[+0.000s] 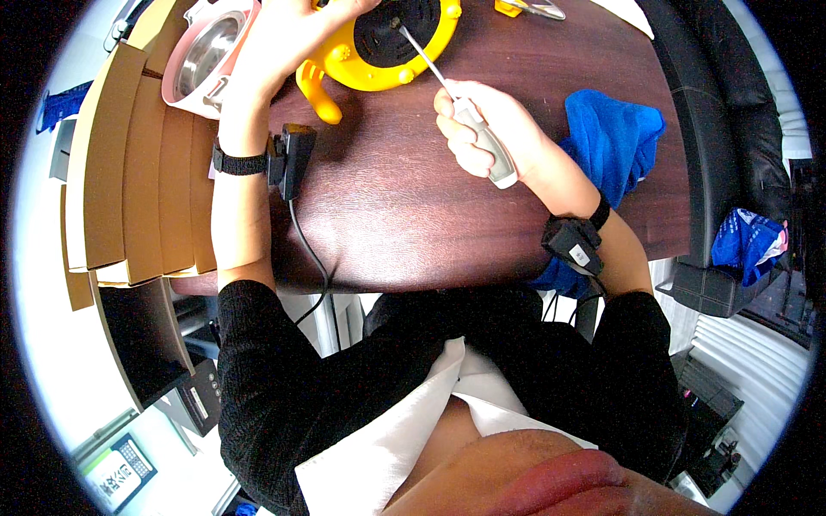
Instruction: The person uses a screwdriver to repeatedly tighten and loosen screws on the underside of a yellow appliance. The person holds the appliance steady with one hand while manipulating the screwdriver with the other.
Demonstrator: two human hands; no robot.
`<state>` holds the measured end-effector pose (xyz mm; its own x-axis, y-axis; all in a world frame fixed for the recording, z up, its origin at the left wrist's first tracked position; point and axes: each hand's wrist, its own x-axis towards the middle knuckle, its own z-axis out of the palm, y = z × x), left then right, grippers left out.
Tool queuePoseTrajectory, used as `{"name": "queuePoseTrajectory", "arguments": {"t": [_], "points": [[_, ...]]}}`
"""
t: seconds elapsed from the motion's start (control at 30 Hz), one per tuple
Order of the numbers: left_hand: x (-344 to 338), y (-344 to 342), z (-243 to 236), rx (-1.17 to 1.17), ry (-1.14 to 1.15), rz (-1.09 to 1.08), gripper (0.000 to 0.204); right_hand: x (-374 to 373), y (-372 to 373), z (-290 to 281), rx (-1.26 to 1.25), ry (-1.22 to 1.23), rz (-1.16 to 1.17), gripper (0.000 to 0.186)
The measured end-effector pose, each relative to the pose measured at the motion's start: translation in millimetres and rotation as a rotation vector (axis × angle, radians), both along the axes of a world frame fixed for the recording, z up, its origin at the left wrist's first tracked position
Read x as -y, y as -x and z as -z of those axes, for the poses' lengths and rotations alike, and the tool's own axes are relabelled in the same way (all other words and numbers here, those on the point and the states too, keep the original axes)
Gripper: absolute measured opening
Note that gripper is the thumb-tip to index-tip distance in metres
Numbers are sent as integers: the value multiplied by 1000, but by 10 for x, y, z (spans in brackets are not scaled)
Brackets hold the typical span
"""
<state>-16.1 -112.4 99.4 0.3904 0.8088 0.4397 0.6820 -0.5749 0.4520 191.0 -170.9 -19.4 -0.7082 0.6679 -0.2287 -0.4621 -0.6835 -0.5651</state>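
My left hand (291, 34) grips the upper left of a round yellow plastic object (396, 76) with a black slotted centre (379, 36), its fingertips partly cut off by the top edge. A curved yellow piece (320, 99) juts from the object's lower left. My right hand (482, 129) is wrapped round the grey-and-white handle of a screwdriver (432, 64), whose shaft reaches up-left to a small dark fitting on the black centre. Whether the tip is seated in it, I cannot tell.
Brown wooden table (413, 249); pink pot with steel inside (194, 82) and cardboard boxes (112, 189) at left; blue cloth (611, 133) at right; yellow tool (509, 7) at the back; black padded seat (748, 86) beyond. Cables (320, 267) run from both wrist-worn devices.
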Motion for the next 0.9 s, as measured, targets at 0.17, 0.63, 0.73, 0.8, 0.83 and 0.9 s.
{"name": "queuePoseTrajectory", "arguments": {"t": [0.17,0.63,0.73,0.8,0.83,0.9], "points": [[-20,3,-7,-34,-15,14,61,50,19,-26,251,-252,111,33],[-70,43,51,-69,-52,-6,64,74,54,-33,541,-366,145,30],[-58,37,51,-68,-44,-17,65,84,57,-63,536,-363,153,30],[-48,28,44,-70,-35,-24,65,92,64,-78,553,-345,154,30],[-44,21,39,-72,-28,-27,65,90,61,-75,564,-347,155,30],[-45,21,34,-77,-28,-24,65,88,54,-62,584,-350,158,30]]}}
